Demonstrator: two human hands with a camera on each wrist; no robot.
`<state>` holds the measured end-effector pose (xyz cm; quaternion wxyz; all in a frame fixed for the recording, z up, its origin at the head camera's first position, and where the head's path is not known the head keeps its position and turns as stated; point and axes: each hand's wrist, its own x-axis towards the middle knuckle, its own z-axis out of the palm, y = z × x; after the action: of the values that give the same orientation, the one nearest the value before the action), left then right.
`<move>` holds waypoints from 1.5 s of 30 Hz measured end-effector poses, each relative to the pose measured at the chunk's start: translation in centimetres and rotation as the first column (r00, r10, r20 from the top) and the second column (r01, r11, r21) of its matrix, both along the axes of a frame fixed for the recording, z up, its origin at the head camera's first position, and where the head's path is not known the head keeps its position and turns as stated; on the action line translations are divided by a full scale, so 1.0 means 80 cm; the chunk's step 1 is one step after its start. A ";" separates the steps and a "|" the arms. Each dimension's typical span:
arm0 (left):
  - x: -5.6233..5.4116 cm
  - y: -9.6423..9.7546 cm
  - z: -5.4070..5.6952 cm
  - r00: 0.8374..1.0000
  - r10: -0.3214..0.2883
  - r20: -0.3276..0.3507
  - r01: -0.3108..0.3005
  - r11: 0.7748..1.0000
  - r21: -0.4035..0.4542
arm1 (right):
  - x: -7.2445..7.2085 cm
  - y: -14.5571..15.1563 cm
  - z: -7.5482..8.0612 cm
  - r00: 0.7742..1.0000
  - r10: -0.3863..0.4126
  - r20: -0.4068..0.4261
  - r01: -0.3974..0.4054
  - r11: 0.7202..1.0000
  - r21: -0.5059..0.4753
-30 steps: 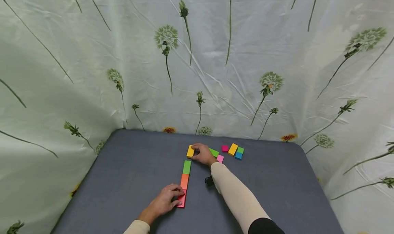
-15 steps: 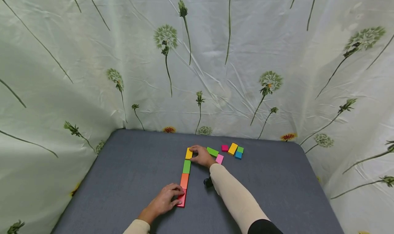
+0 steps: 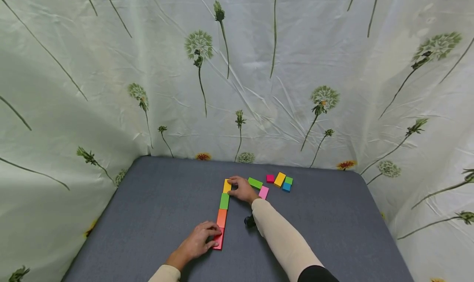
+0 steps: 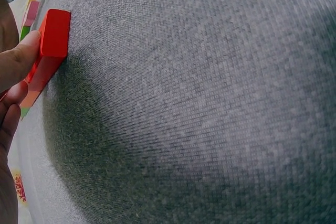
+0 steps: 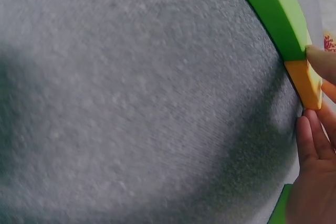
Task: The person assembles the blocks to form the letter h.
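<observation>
Four colours of rectangular block make a straight row on the dark grey cloth: red point(image 3: 220, 241) nearest, orange point(image 3: 221, 218), green point(image 3: 224, 201) and yellow point(image 3: 226, 186) farthest. At the near end, my left hand point(image 3: 198, 241) pinches the red block; in the left wrist view its thumb lies against the red block point(image 4: 55, 34). My right hand point(image 3: 242, 189) holds the yellow block between thumb and fingers. Seen from the right wrist, the yellow block point(image 5: 303, 81) meets the green block point(image 5: 272, 13) end to end.
Right of the row lie a second green block point(image 3: 255, 182) and a pink block point(image 3: 263, 192), partly behind my right hand. Farther right sit a magenta block point(image 3: 270, 178), another yellow block point(image 3: 279, 179), a small green block point(image 3: 289, 181) and a blue block point(image 3: 286, 187). A patterned curtain point(image 3: 259, 88) hangs behind.
My right hand has brought the yellow block toward me and slightly left, closing the gap to the green one; over the last half second it barely moved. My left hand stays on the red block.
</observation>
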<state>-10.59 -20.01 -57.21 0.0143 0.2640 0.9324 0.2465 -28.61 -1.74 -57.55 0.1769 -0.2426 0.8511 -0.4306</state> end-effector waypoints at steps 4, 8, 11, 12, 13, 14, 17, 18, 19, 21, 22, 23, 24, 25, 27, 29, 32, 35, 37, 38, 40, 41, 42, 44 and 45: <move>0.001 0.000 0.001 1.000 0.007 0.023 -0.007 1.000 -0.006 | 0.002 -0.002 -0.004 1.000 -0.008 -0.005 0.008 1.000 -0.007; 0.001 0.000 0.000 1.000 0.001 -0.003 -0.001 1.000 0.002 | 0.004 -0.004 -0.006 1.000 -0.023 -0.013 0.023 1.000 0.000; 0.000 0.000 -0.001 1.000 -0.003 -0.008 0.003 1.000 0.007 | 0.004 -0.005 -0.005 0.999 -0.030 -0.016 0.030 1.000 0.002; 0.000 0.000 -0.001 1.000 -0.003 -0.005 0.003 1.000 0.005 | 0.005 -0.005 -0.005 0.999 -0.033 -0.015 0.033 0.999 0.001; 0.000 0.000 0.000 1.000 -0.003 -0.001 0.003 1.000 0.003 | 0.005 -0.005 -0.005 0.999 -0.035 -0.013 0.035 0.999 0.001; 0.000 0.000 0.000 1.000 -0.002 0.004 0.002 1.000 0.001 | 0.005 -0.005 -0.005 0.999 -0.037 -0.010 0.037 0.999 0.002; 0.001 0.000 0.000 1.000 0.000 0.010 0.000 1.000 -0.004 | 0.006 -0.005 -0.006 0.999 -0.040 -0.002 0.040 0.999 -0.003; 0.001 0.000 0.000 1.000 -0.001 0.009 0.001 1.000 -0.004 | 0.006 -0.004 -0.007 0.999 -0.040 -0.001 0.040 0.999 -0.004; 0.001 0.000 0.000 1.000 -0.003 0.006 0.003 1.000 -0.003 | 0.005 -0.004 -0.007 0.999 -0.038 -0.001 0.038 0.999 -0.004; 0.001 0.000 0.000 1.000 -0.005 0.002 0.005 1.000 -0.002 | 0.005 -0.004 -0.008 0.999 -0.036 -0.001 0.036 0.999 -0.003; 0.001 0.000 0.000 1.000 -0.007 -0.001 0.007 1.000 -0.002 | 0.005 -0.004 -0.009 0.999 -0.035 -0.004 0.035 0.999 -0.002; 0.000 0.000 0.000 1.000 -0.009 -0.001 0.009 1.000 -0.003 | 0.005 -0.004 -0.008 0.999 -0.036 -0.004 0.036 0.999 0.000; 0.000 0.000 0.000 1.000 -0.009 -0.002 0.009 1.000 -0.003 | 0.006 -0.004 -0.008 0.999 -0.037 -0.002 0.037 0.999 0.001; 0.000 0.000 0.000 1.000 -0.010 -0.002 0.010 1.000 -0.002 | 0.006 -0.004 -0.007 0.999 -0.036 -0.007 0.036 0.999 0.001; 0.000 0.000 0.000 1.000 -0.011 -0.003 0.011 1.000 -0.003 | 0.007 -0.003 -0.006 0.999 -0.037 -0.012 0.037 0.999 -0.004; 0.001 0.000 -0.001 1.000 -0.014 -0.014 0.014 1.000 -0.005 | 0.008 -0.002 -0.005 0.999 -0.032 -0.025 0.032 0.999 -0.011; 0.002 0.000 -0.004 0.999 -0.025 -0.046 0.025 1.000 -0.002 | 0.010 0.005 -0.003 0.998 -0.034 -0.055 0.032 0.999 -0.034; 0.002 0.001 -0.006 0.997 -0.031 -0.069 0.031 1.000 0.000 | 0.010 0.016 0.002 0.995 -0.058 -0.083 0.054 0.997 -0.051; 0.001 0.001 -0.007 0.997 -0.032 -0.072 0.033 0.999 0.004 | 0.010 0.026 0.005 0.991 -0.081 -0.110 0.075 0.996 -0.057; 0.001 0.001 -0.008 0.997 -0.031 -0.072 0.032 0.999 0.007 | 0.009 0.032 0.006 0.989 -0.098 -0.115 0.092 0.994 -0.057; 0.000 0.001 -0.008 0.996 -0.034 -0.079 0.036 0.999 0.019 | 0.008 0.043 0.006 0.981 -0.136 -0.138 0.130 0.990 -0.050; 0.000 0.000 -0.008 0.996 -0.035 -0.081 0.037 0.999 0.025 | 0.008 0.048 0.006 0.977 -0.156 -0.146 0.152 0.988 -0.040; 0.000 0.000 -0.008 0.996 -0.037 -0.084 0.039 0.999 0.027 | 0.007 0.053 0.005 0.972 -0.178 -0.156 0.175 0.984 -0.027; 0.000 -0.001 -0.008 0.996 -0.037 -0.084 0.040 0.999 0.030 | 0.006 0.062 0.005 0.962 -0.223 -0.157 0.224 0.975 -0.012; 0.000 -0.001 -0.007 0.996 -0.038 -0.082 0.040 0.999 0.030 | 0.005 0.066 0.003 0.958 -0.238 -0.162 0.241 0.970 -0.003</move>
<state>-10.62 -20.10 -57.80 -0.0233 0.2921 0.9229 0.2499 -28.19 3.52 -57.27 0.0560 -0.1702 0.8894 -0.4207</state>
